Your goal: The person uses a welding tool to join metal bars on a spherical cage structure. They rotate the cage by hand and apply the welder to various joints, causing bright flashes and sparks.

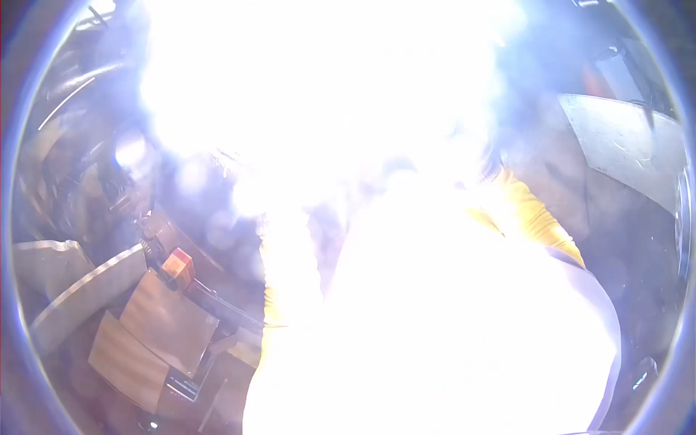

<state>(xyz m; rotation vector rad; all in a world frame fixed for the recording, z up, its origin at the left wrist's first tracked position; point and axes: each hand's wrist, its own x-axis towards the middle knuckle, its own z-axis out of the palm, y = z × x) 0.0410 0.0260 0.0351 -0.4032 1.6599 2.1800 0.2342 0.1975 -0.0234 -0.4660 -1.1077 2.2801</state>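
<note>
A blinding white glare fills the upper middle of the head view and washes out whatever lies there. Both my forearms reach up into it in yellow sleeves. My left sleeve (272, 308) shows only as a thin yellow edge, the rest bleached white. On the other side, my right sleeve (535, 214) is plainer, wrinkled and bent inward toward the light. Neither hand can be made out, nor anything they may hold or touch. My clothed body (464, 341) is a bright white shape at the lower middle.
At lower left lies a cardboard box (170, 322) with flaps spread. Near it are a small orange box (178, 267) and pale curved strips (90, 290). A pale flat sheet (627, 141) stands at the upper right. Dim clutter fills the far left.
</note>
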